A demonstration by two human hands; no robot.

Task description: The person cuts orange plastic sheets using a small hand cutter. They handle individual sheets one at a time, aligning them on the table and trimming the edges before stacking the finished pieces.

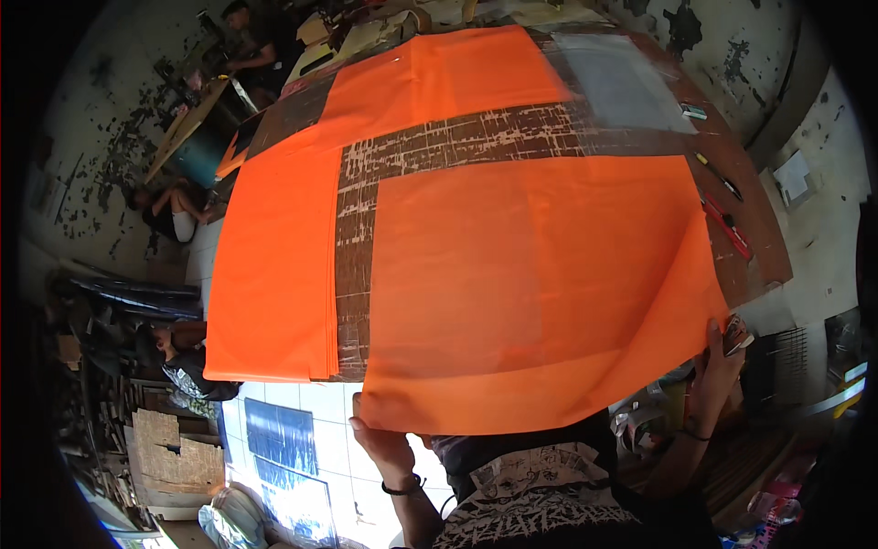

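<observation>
A large, thin orange sheet [540, 284] lies over the near part of the brown work table, its near edge hanging toward my body. At its near left corner, my left hand [382, 448] is closed on the sheet. My right hand [721, 366] is closed on the sheet's right edge, where the material lifts and curls. A small dark, shiny thing shows by the right fingers, too small to make out. Left of the sheet lies a folded orange stack [274, 265] of several layers. Another orange piece [448, 78] spreads across the far side.
The scratched brown table top [357, 220] shows between the orange pieces. A translucent sheet [617, 82] lies far right. A yellow-and-black pen-like tool [720, 176] and a red-handled tool [729, 229] rest near the right edge. Several people are at the left; wood scraps [174, 457] stand lower left.
</observation>
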